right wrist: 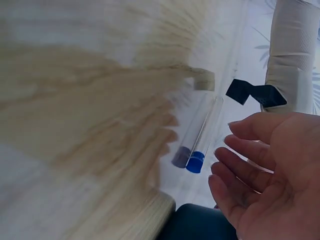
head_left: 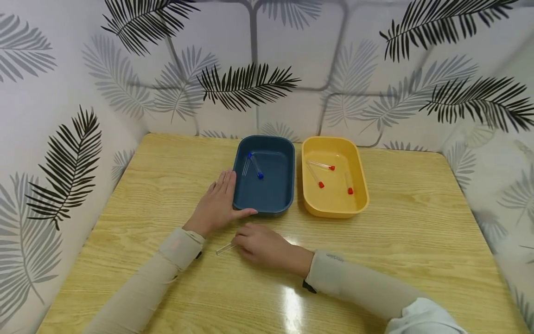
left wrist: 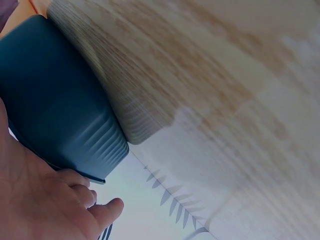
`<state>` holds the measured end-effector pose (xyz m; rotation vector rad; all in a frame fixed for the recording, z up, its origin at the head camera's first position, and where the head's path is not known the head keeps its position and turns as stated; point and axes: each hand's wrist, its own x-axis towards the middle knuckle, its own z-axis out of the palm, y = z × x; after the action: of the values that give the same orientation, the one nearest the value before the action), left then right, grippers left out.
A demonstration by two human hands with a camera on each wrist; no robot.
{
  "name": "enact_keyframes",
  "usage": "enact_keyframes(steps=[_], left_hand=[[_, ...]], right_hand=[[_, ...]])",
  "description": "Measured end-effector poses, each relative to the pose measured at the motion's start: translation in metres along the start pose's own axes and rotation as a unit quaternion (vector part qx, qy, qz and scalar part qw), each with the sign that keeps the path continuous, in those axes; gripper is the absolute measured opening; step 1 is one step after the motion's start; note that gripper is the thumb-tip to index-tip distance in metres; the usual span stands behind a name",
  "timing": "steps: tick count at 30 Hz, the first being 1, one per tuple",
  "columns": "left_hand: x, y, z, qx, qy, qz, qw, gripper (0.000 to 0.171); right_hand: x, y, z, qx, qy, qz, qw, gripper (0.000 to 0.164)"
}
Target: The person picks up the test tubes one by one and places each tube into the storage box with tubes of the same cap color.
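My left hand (head_left: 217, 202) rests straight-fingered against the left side of a dark blue bin (head_left: 277, 197), its thumb along the near edge. Inside that bin lie two blue-capped test tubes (head_left: 256, 166). In the left wrist view the palm and fingertips stand beside the bin's ribbed wall (left wrist: 60, 100). My right hand (head_left: 264, 246) is over the table in front of the bin, fingers loosely bent. Next to its fingertips a clear test tube (head_left: 225, 249) lies on the tabletop; the right wrist view shows its blue cap (right wrist: 195, 162) and a gap between tube and fingers.
To the right of the blue bin stands a yellow bin (head_left: 333, 214) holding three red-capped test tubes (head_left: 321, 184). Both bins are near the back edge of the wooden table (head_left: 409, 250). Leaf-patterned cloth (head_left: 292, 111) rises behind the table and along its sides.
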<state>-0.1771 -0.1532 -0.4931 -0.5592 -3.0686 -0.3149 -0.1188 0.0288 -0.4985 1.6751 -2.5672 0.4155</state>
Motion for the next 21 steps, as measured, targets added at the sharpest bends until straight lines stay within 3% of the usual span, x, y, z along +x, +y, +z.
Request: enact_keyframes(steps=[6, 21], left_hand=[[0.000, 0.000, 0.000, -0.003, 0.003, 0.003, 1.0000, 0.121], [0.000, 0.000, 0.003, -0.016, 0.003, -0.005, 0.9999, 0.121]], right_hand=[[0.008, -0.002, 0.006, -0.035, -0.005, -0.002, 0.999, 0.017], [0.014, -0.007, 0.012, -0.052, -0.026, -0.005, 0.998, 0.013]])
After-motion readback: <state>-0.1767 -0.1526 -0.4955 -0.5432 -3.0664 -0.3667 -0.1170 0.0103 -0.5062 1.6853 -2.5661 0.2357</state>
